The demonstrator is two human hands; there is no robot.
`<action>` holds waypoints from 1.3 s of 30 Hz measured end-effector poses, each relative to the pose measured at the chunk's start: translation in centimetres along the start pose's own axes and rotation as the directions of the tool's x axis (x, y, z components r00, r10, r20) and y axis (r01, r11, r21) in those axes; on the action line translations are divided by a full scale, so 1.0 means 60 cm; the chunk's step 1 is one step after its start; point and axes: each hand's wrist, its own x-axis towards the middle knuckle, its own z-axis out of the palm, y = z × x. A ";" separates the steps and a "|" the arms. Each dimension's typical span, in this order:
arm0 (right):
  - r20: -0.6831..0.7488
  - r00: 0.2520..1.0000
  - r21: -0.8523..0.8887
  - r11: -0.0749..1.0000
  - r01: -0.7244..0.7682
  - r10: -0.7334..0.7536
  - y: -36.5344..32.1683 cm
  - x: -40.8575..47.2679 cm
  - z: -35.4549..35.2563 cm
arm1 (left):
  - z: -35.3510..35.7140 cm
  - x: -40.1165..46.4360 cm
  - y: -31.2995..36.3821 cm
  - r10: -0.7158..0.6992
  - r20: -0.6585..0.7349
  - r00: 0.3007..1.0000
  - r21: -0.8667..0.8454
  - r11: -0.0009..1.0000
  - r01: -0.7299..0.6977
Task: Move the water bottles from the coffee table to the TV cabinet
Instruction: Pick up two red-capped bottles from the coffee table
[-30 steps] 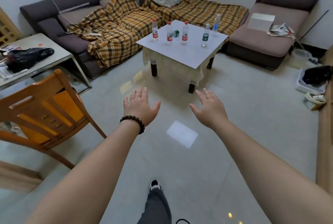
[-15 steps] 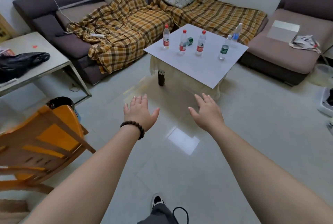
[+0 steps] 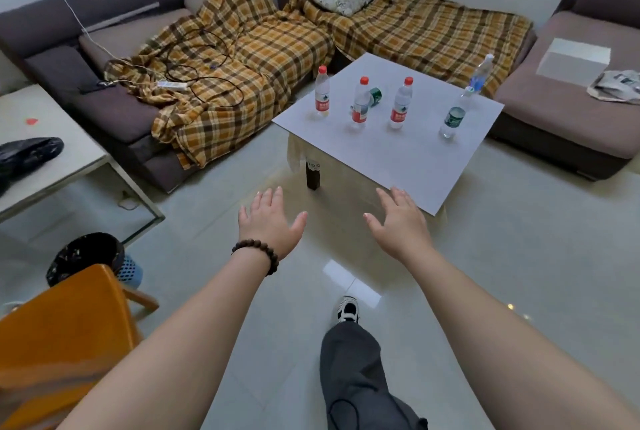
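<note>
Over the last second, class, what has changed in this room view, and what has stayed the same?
The person walked closer to the coffee table; it and the bottles fill more of the view. The left hand and right hand remain open, empty, stretched forward. All the bottles, including the three red-capped bottles, stand untouched.

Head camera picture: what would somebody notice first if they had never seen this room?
Probably the two bare hands, left hand and right hand, spread open and empty above the shiny floor. Just beyond them stands the white coffee table with upright water bottles, three red-capped bottles in a row. Behind it, the yellow plaid blanket covers the sofa.
</note>
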 end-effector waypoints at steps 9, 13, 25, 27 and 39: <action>0.018 0.999 0.027 0.999 -0.044 0.043 0.023 0.353 -0.050 | -0.028 0.367 0.108 0.030 0.035 0.999 0.014 0.999 -0.030; 0.023 0.997 0.024 0.997 -0.067 0.067 0.031 0.472 -0.081 | -0.038 0.486 0.151 0.056 0.057 0.997 0.025 0.998 -0.058; 0.022 0.985 0.024 0.984 -0.174 0.174 0.019 0.708 -0.091 | -0.035 0.753 0.192 0.149 0.149 0.978 0.069 0.985 -0.160; 0.014 0.978 0.041 0.977 -0.208 0.208 0.012 0.745 -0.086 | -0.034 0.805 0.193 0.179 0.155 0.972 0.074 0.978 -0.193; -0.029 0.881 0.162 0.872 -0.461 0.471 -0.099 0.986 -0.044 | -0.047 1.159 0.142 0.434 0.224 0.873 0.024 0.893 -0.450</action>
